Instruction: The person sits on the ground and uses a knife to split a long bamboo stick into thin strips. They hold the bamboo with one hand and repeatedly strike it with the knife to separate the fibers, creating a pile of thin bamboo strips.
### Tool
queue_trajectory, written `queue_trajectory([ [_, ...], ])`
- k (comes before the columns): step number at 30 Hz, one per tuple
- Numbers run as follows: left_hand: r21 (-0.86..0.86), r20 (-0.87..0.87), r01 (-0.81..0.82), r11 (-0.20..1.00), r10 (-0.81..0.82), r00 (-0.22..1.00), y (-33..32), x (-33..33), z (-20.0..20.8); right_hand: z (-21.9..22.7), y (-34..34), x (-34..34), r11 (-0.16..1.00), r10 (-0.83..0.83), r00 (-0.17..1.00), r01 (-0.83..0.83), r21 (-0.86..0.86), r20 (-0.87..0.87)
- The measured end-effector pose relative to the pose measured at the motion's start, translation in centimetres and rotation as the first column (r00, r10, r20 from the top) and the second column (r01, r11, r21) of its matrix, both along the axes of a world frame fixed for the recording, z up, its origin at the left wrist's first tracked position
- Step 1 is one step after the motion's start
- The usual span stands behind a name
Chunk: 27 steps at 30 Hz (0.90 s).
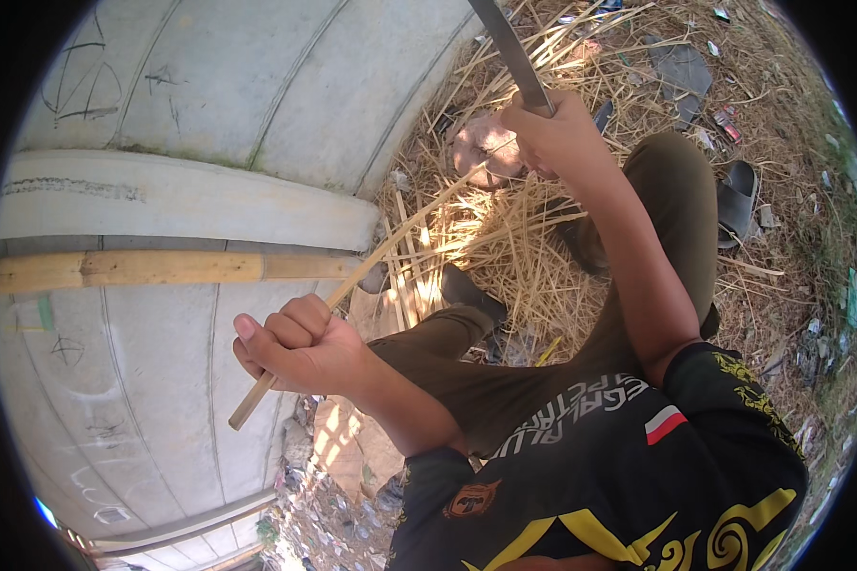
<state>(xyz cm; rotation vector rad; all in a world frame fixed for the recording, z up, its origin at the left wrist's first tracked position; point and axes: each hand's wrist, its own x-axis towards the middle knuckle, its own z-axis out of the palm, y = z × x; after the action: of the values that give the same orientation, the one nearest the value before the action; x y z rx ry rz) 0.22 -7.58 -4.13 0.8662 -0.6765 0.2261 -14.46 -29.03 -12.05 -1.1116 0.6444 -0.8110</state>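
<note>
My left hand (300,347) is closed in a fist around a long, thin bamboo strip (390,246). One end of the strip sticks out below the fist; the other slants up to the right, its far tip over a pinkish stone (490,150). In my right hand (564,141) is a machete (516,55), its dark blade raised toward the top edge of the view, where its end is cut off. The handle is hidden inside my fingers. Blade and strip are apart.
Bamboo shavings (543,271) lie heaped between my bent legs. A concrete panel wall (200,86) rises on the left, with a bamboo pole (171,269) along it. To the right are a dark sandal (736,200), dry grass and scattered litter.
</note>
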Motion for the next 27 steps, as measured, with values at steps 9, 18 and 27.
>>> queue_trajectory([
  [9,0.005,-0.005,-0.067,0.998,0.067,0.998,-0.6,-0.5,-0.1,-1.2,0.8,0.7,0.993,-0.026,1.000,0.024,-0.113,-0.014],
  [18,0.119,0.151,0.001,0.993,-0.019,0.988,-1.2,-1.7,-0.6,-13.6,7.6,6.6,0.968,0.224,0.865,-0.142,0.208,-0.449],
  [27,0.036,0.009,0.026,0.999,-0.027,1.000,-1.1,-0.1,0.4,-6.5,6.3,4.4,0.994,-0.038,0.983,0.019,-0.112,-0.178],
])
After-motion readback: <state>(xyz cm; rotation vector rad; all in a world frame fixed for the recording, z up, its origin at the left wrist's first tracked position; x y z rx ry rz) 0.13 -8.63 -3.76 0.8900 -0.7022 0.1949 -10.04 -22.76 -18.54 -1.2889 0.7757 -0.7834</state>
